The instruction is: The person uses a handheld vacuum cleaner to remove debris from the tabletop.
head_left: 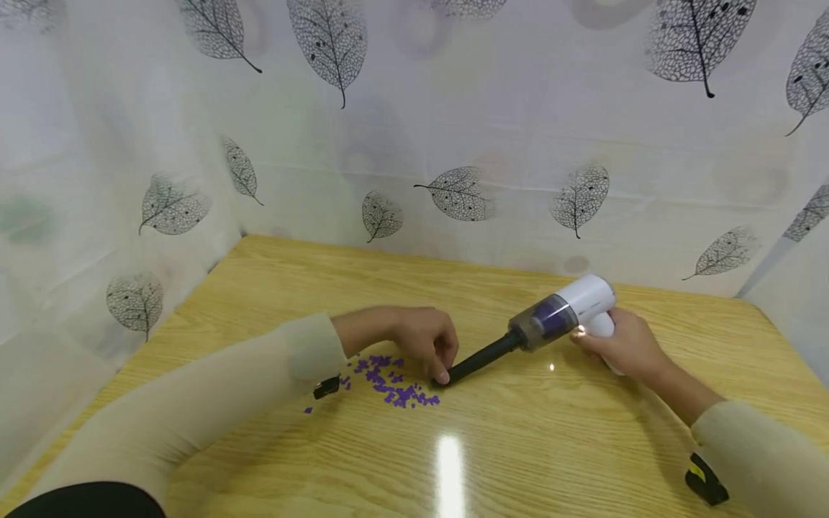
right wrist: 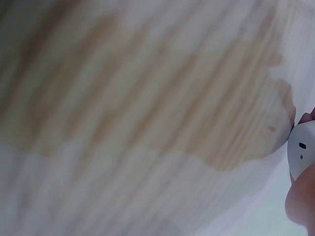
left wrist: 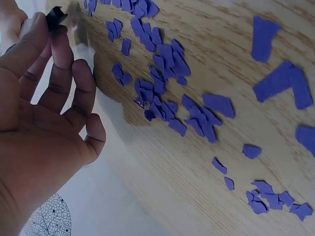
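A white handheld vacuum cleaner (head_left: 586, 298) with a clear dust cup and a long black nozzle (head_left: 482, 360) is tilted down to the left over the table. My right hand (head_left: 631, 345) grips its white handle; in the right wrist view only the handle's end (right wrist: 301, 147) and a bit of the hand show. With thumb and finger my left hand (head_left: 427, 338) pinches the nozzle's tip, seen as a black end (left wrist: 56, 18) in the left wrist view. Torn purple paper scraps (head_left: 404, 394) lie scattered beside and below the left hand, just left of the nozzle tip.
The wood-grain table (head_left: 550, 446) spreads under both arms. A white curtain (head_left: 505, 129) with a leaf print hangs behind it and along the sides. One scrap (head_left: 308, 410) lies apart at the left, near the left sleeve (head_left: 246, 381).
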A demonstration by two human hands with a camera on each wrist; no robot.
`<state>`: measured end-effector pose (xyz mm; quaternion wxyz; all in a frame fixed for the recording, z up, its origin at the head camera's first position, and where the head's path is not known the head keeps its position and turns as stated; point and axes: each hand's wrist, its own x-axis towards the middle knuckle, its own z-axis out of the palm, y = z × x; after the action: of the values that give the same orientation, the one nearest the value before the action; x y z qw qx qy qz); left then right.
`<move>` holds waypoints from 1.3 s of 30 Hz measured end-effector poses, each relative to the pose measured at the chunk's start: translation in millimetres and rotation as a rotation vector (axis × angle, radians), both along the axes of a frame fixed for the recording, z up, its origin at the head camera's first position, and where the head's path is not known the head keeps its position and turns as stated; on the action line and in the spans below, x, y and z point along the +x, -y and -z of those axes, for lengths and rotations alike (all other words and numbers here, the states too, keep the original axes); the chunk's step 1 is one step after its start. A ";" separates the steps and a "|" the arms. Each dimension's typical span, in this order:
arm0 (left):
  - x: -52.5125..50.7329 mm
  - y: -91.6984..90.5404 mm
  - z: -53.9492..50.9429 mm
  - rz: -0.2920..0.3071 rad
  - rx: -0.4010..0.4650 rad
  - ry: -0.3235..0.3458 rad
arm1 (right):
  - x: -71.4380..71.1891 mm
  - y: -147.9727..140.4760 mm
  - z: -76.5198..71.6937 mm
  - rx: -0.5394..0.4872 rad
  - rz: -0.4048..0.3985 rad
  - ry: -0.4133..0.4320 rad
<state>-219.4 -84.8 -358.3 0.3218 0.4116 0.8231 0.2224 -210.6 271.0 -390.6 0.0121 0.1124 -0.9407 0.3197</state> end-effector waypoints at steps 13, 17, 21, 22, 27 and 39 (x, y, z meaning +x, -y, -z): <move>4.2 0.4 -0.6 0.057 -0.011 0.038 | 1.7 7.9 0.4 0.016 -0.040 -0.030; 5.5 0.6 -0.4 0.069 -0.003 0.068 | 2.5 10.4 1.0 0.011 -0.060 -0.023; 5.0 1.7 -0.7 0.077 -0.009 0.063 | 2.0 13.2 1.4 0.019 -0.066 -0.037; 4.6 2.3 -1.0 0.080 -0.011 0.056 | 1.8 13.7 1.6 0.023 -0.063 -0.039; 0.8 7.0 -1.1 0.063 -0.013 0.040 | 1.4 15.6 2.0 0.030 -0.040 -0.029; -9.9 20.5 -0.5 0.002 -0.009 0.009 | -1.2 20.5 1.2 0.037 -0.008 -0.032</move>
<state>-229.4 -105.3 -357.8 0.3276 0.4099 0.8222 0.2205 -211.8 250.6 -391.8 0.0239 0.1215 -0.9458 0.3004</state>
